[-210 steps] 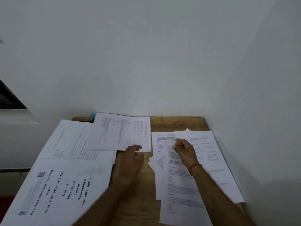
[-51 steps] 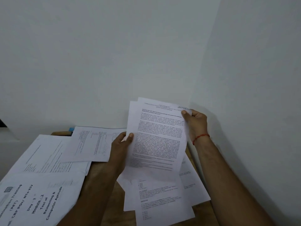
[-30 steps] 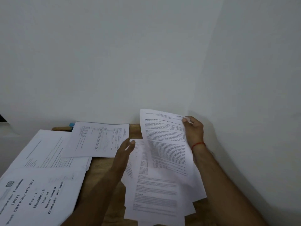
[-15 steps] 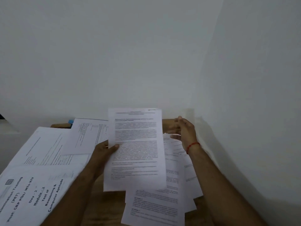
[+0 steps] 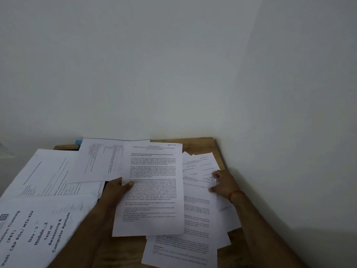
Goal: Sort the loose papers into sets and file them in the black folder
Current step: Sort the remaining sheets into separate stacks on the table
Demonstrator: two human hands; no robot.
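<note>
Nearest, the fanned pile of loose papers (image 5: 193, 248) lay at the wooden table's (image 5: 199, 146) right, long edges running away from the person. The left hand (image 5: 116, 188) pinched the SECTION-1 sheet (image 5: 154, 190) by its left edge, thumb on top. The other stacks lay leftward, likely nearer that hand. The right hand (image 5: 224, 184) rested on the pile's far sheets, and its grip could not be told. No black folder showed.

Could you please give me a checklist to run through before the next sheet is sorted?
1. Left hand grips the held sheet at its left edge: ok.
2. Held sheet's label reads SECTION - 1: ok.
3. Right hand rests on the loose pile: ok.
4. Section numbers in the pile legible: cannot tell, blurred.
5. Black folder located: cannot tell.
</note>
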